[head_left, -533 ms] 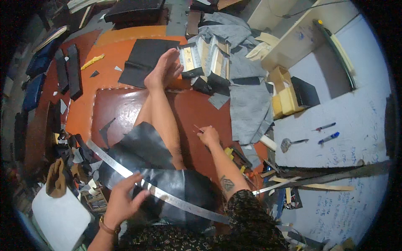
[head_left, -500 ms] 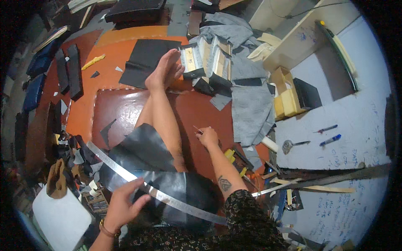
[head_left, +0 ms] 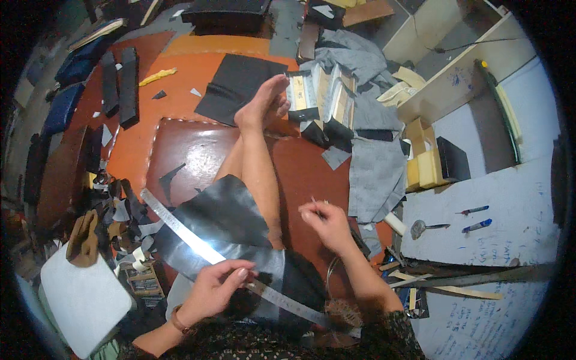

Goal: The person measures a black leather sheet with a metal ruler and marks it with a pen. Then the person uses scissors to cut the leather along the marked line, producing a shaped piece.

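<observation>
A black leather sheet (head_left: pixel 222 213) lies over my lap and my outstretched leg (head_left: pixel 258 156). A long metal ruler (head_left: pixel 180 231) runs diagonally across the sheet. My left hand (head_left: pixel 216 288) presses down on the ruler near its lower end, fingers spread over it. My right hand (head_left: pixel 329 223) hovers just right of the sheet, above the brown leather, pinching a thin pointed tool (head_left: pixel 314 202) between its fingertips. The tool's tip points up and away from the sheet.
A brown leather hide (head_left: pixel 192 150) lies under my leg, with orange leather (head_left: pixel 180 51) and a black piece (head_left: pixel 237 84) beyond. Grey fabric (head_left: pixel 377 174) and yellow blocks (head_left: pixel 423 169) sit right. Leather scraps (head_left: pixel 120 207) pile up left. Pens lie on a white board (head_left: pixel 510 240).
My left hand has slid a little along the ruler toward its lower end. My right hand keeps the thin tool and has dropped slightly. The view has shifted a bit.
</observation>
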Tool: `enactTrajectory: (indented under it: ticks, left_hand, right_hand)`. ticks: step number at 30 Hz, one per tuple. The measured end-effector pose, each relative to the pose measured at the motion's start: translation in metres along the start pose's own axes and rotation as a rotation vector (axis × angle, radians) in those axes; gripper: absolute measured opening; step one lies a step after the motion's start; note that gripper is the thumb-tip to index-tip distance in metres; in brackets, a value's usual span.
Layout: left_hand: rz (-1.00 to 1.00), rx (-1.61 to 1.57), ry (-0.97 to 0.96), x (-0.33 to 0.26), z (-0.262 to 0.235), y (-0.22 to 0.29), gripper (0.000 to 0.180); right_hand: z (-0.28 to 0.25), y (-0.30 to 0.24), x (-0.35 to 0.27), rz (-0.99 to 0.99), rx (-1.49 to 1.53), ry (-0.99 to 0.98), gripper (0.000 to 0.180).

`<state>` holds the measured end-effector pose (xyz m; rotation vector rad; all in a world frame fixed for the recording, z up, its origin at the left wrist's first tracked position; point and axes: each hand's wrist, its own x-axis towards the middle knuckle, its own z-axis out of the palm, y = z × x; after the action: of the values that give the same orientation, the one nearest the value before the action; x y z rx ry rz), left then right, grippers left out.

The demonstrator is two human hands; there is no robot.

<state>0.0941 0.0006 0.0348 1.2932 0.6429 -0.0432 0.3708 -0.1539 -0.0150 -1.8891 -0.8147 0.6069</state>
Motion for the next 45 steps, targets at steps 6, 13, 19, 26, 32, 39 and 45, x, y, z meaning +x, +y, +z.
enactTrajectory:
  ticks: [6, 13, 19, 26, 32, 39, 45]
  left_hand:
    - [0.056, -0.424, -0.265, -0.024, 0.041, 0.024, 0.035]
    - [0.085, -0.258, -0.227, -0.07, 0.042, 0.012, 0.031]
    - [0.158, -0.338, -0.235, -0.097, 0.033, 0.005, 0.025]
    - [0.248, -0.366, -0.233, -0.121, 0.033, 0.019, 0.025]
    - [0.287, -0.318, -0.279, -0.131, 0.035, 0.023, 0.026]
    - [0.308, -0.307, -0.289, -0.136, 0.04, 0.021, 0.024]
    - [0.32, -0.284, -0.279, -0.139, 0.04, 0.022, 0.022]
  right_hand:
    - [0.009, -0.125, -0.117, -0.212, 0.251, -0.12, 0.021]
    - [0.054, -0.125, -0.179, -0.221, 0.359, 0.08, 0.026]
    - [0.061, -0.155, -0.198, -0.184, 0.312, 0.113, 0.02]
    - [0.033, -0.176, -0.225, -0.392, 0.401, 0.248, 0.058]
    - [0.042, -0.193, -0.226, -0.549, 0.422, 0.337, 0.05]
    - [0.046, -0.193, -0.231, -0.569, 0.388, 0.299, 0.049]
    - [0.047, -0.203, -0.237, -0.442, 0.371, 0.242, 0.035]
